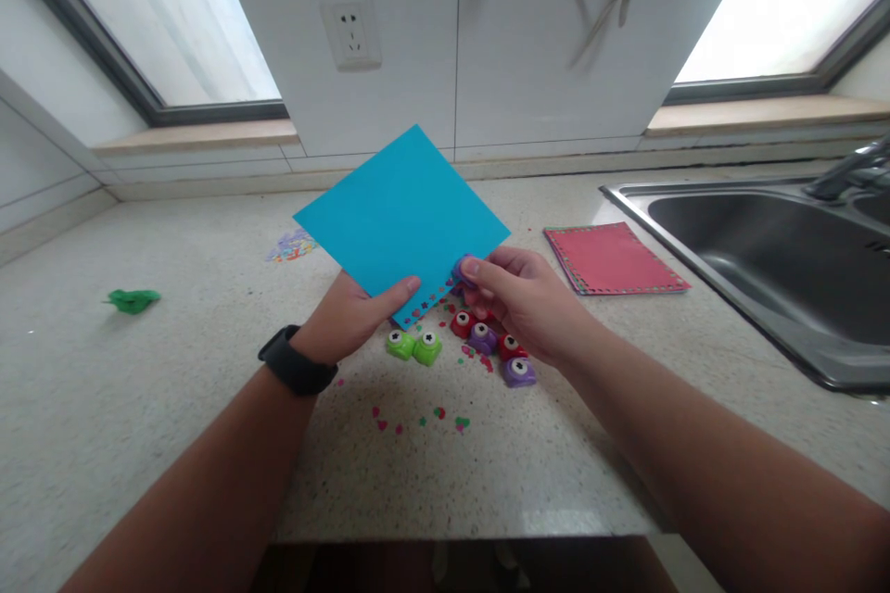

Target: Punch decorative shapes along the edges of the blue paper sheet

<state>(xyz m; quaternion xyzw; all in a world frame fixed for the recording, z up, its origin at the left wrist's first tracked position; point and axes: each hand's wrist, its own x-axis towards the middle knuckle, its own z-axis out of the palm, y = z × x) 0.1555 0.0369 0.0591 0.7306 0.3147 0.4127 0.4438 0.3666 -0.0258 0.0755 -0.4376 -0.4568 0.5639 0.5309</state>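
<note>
My left hand (351,315) holds a square sheet of blue paper (400,208) by its lower corner, lifted above the counter. A row of small punched shapes runs along the paper's lower right edge. My right hand (525,296) pinches a small purple craft punch (463,269) onto that edge. A black watch sits on my left wrist. Below the paper, on the counter, lie two green punches (415,346), red punches (463,323) and purple punches (519,372).
A red sheet with a punched border (612,259) lies to the right, next to a steel sink (771,259). Paper confetti (417,417) is scattered on the speckled counter (173,389). A crumpled green scrap (132,299) lies at left, coloured bits (290,246) further back.
</note>
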